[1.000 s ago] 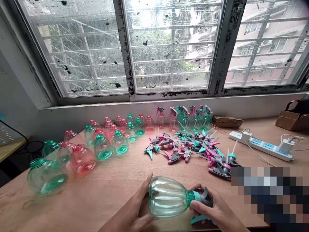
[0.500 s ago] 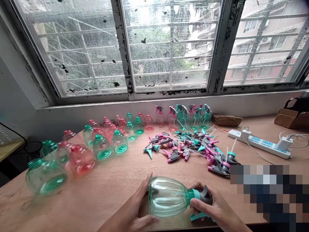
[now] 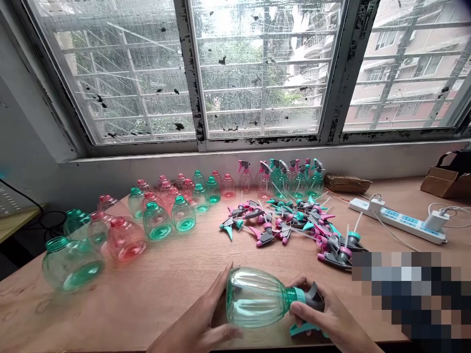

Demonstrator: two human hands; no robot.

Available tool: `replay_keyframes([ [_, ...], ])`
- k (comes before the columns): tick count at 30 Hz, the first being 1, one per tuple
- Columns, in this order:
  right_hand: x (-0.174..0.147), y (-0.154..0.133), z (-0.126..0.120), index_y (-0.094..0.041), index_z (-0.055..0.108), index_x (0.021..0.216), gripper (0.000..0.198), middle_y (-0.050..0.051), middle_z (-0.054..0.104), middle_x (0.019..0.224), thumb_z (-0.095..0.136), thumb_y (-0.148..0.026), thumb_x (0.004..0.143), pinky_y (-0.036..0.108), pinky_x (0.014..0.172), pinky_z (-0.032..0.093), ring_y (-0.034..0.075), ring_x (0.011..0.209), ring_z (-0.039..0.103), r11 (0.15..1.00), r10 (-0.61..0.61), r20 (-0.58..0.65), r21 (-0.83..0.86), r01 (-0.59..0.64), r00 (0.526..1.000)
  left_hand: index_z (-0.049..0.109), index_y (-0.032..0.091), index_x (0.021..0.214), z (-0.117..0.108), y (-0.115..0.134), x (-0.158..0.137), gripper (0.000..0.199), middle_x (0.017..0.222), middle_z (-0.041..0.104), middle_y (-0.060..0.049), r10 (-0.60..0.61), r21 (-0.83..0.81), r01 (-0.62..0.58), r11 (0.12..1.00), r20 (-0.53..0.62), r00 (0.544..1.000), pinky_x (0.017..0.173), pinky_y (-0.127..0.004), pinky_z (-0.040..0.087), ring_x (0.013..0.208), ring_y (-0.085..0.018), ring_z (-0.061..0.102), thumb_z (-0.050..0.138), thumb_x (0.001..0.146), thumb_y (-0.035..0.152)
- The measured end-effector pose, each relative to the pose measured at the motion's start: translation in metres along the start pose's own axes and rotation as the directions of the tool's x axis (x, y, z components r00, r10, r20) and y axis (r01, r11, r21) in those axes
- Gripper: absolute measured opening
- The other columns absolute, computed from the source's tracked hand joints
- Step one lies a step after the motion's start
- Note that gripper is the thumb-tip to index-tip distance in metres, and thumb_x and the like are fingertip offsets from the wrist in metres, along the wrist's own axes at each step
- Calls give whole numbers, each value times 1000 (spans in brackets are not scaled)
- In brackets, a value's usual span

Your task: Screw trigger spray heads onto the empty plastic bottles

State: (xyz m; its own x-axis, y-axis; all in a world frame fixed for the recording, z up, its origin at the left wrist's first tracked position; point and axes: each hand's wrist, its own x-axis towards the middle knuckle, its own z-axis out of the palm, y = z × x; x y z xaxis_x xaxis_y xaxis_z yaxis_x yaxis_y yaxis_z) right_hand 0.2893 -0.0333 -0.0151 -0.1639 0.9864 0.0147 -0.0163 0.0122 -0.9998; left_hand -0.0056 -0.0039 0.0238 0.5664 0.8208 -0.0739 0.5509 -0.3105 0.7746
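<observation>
A clear green spray bottle (image 3: 257,299) lies sideways above the table's front edge, its base toward the left. My left hand (image 3: 206,309) is around the base, with the thumb below and the fingers reaching behind it; their tips are partly hidden. My right hand (image 3: 324,309) is closed on the grey and turquoise spray head (image 3: 312,296) at the bottle's neck. The turquoise trigger (image 3: 305,329) points down under that hand. Beyond the bottle lies a pile of loose pink, turquoise and grey spray heads (image 3: 294,220) with thin tubes.
Several headless green and pink bottles (image 3: 158,220) stand along the left and back. Several bottles with spray heads (image 3: 290,181) stand by the wall under the window. A white power strip (image 3: 401,220), a brown package (image 3: 348,183) and a cardboard box (image 3: 447,176) are at right.
The view has shifted slightly, so the background sits a little farther right. Both hands and the spray bottle keep nearly the same pose.
</observation>
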Motion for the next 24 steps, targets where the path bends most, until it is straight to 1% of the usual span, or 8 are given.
replay_keyframes([
  [4, -1, -1, 0, -16, 63, 94, 41, -2, 66, 59, 76, -51, 78, 23, 46, 48, 15, 55, 60, 1000, 8, -7, -5, -8, 1000, 3, 39, 157, 2, -5, -1, 99, 169, 15, 3, 38, 1, -38, 999, -27, 999, 125, -48, 19, 153, -29, 23, 68, 86, 16],
  [6, -1, -1, 0, -16, 64, 94, 41, -1, 67, 59, 76, -51, 78, 24, 46, 48, 16, 56, 61, 1000, 14, -20, -18, -14, 1000, 2, 38, 158, 4, -6, -1, 101, 169, 17, 2, 33, -7, -34, 999, -27, 999, 125, -48, 19, 152, -29, 24, 70, 85, 18],
  [9, -1, -1, 0, -16, 64, 94, 40, -1, 68, 60, 77, -51, 77, 25, 47, 48, 17, 57, 61, 1000, 16, -31, -22, -16, 999, -2, 34, 158, 4, -4, -2, 109, 170, 10, 1, 9, -23, -10, 1000, -32, 999, 125, -49, 17, 154, -31, 18, 73, 81, 15],
  [11, -1, -1, 0, -16, 64, 93, 39, -1, 67, 60, 76, -50, 78, 25, 48, 48, 16, 57, 61, 1000, 15, -28, -17, -15, 999, 2, 33, 158, 3, 0, -2, 107, 170, 11, 1, -3, -26, 3, 1000, -19, 1000, 125, -49, 17, 154, -31, 15, 73, 80, 14],
  [15, -2, -2, 0, -15, 64, 94, 38, -1, 67, 60, 75, -49, 79, 25, 49, 47, 16, 57, 60, 1000, 1, -20, -9, -1, 1000, 11, 34, 158, 1, 4, -2, 99, 168, 19, 1, 2, -5, -2, 1000, 2, 1000, 126, -47, 19, 154, -30, 19, 72, 82, 15],
  [18, -2, -2, 0, -16, 64, 94, 39, -1, 67, 60, 76, -49, 78, 25, 48, 47, 17, 57, 61, 1000, 5, -24, -1, -5, 1000, 5, 38, 158, 1, 2, -2, 99, 169, 16, 3, 24, 0, -24, 1000, -25, 999, 126, -46, 20, 153, -28, 22, 68, 85, 14],
  [21, -1, 0, -1, -16, 64, 94, 40, -1, 67, 60, 76, -50, 78, 25, 48, 47, 17, 57, 61, 1000, 8, -26, 1, -8, 1000, -1, 39, 157, 2, -1, -2, 102, 169, 18, 2, 38, -13, -39, 999, -10, 999, 125, -47, 21, 151, -29, 28, 67, 86, 14],
  [24, 0, 2, -1, -15, 64, 94, 39, -1, 67, 60, 77, -49, 78, 24, 49, 47, 16, 56, 60, 1000, -5, -23, 10, 5, 1000, -6, 36, 157, 2, -1, -1, 110, 170, 11, 1, 10, -40, -11, 999, -14, 1000, 125, -49, 18, 154, -30, 19, 71, 82, 14],
])
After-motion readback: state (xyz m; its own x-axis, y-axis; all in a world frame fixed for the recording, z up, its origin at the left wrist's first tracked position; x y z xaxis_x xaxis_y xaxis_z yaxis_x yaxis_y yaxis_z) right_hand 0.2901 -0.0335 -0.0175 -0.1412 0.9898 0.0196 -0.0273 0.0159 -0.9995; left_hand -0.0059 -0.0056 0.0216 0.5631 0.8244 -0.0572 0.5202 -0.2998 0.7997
